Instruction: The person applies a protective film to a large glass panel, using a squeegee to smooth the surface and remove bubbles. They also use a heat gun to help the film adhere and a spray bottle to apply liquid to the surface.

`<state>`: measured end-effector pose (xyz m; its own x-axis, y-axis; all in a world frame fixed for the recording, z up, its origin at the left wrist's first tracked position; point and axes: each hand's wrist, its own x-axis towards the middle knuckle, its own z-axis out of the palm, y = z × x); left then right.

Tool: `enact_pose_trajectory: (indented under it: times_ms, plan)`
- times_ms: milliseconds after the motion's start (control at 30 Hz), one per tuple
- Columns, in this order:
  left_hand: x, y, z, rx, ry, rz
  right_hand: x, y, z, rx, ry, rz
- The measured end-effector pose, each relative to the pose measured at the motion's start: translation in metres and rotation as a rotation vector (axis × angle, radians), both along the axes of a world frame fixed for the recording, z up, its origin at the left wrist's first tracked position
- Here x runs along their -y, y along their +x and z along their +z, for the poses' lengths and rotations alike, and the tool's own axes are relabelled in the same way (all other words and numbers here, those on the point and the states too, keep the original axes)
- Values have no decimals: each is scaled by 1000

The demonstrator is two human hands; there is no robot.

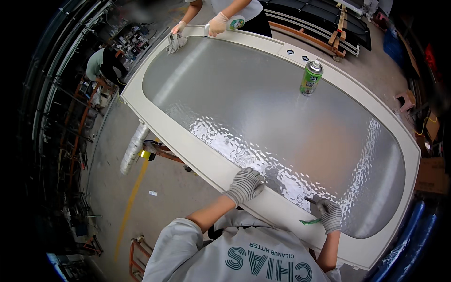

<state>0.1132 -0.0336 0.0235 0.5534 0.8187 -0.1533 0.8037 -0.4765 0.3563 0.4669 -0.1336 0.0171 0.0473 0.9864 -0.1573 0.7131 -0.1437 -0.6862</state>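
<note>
White-framed rounded frosted-glass panel [263, 117] lies under grey-striped-gloved left hand [245, 184], grip unclear, and matching right hand [330, 216], closed on slim dark tool [310, 200]; probably heavy, stiff, slick, breakable, so hold by white frame [197, 152].

Can [311, 79] on panel [253, 89], right of centre; cloth [176, 43] at panel's far-left end; rolls [408, 230] right.

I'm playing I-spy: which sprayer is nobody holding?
The green aerosol can, standing on the panel; the trigger bottle is in a co-worker's hand.
</note>
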Motion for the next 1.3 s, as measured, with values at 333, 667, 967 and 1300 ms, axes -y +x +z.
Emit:
enact_pose_trajectory:
  times_ms: [333,667,967,1300]
  plan:
    - [36,4,7,277,161,-109,-45,-92,-48,198,39,376]
    - [47,5,-20,157,13,-257,-67,-68,2,180,19,344]
    - [47,2,-26,232,75,-231,-108,-166,-25,234,-5,660]
    - [47,0,-28,143,13,-242,-145,-195,-36,201,157,727]
